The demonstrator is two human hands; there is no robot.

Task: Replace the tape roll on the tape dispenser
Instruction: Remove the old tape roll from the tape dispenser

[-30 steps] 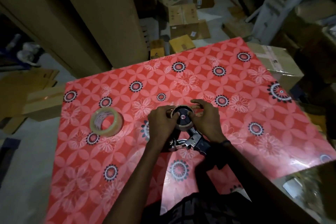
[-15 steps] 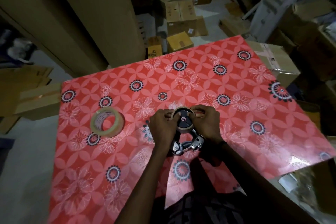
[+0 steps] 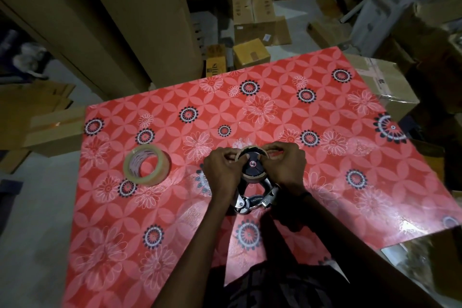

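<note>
Seen from above near the tabletop's point(image 3: 325, 77) middle: tape dispenser point(image 3: 252, 187) lying flat, left hand point(image 3: 222, 172) and right hand point(image 3: 287, 167) pinching its spent cardboard core point(image 3: 252, 155) (likely to pull it off), fresh tape roll point(image 3: 147, 165) waiting toward the left edge.

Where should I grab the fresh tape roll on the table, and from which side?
Grip the fresh tape roll across its rim, thumb in the open core and fingers on the outer wall. It lies nearly flat, core up, so come from above with the left hand, probably.
</note>
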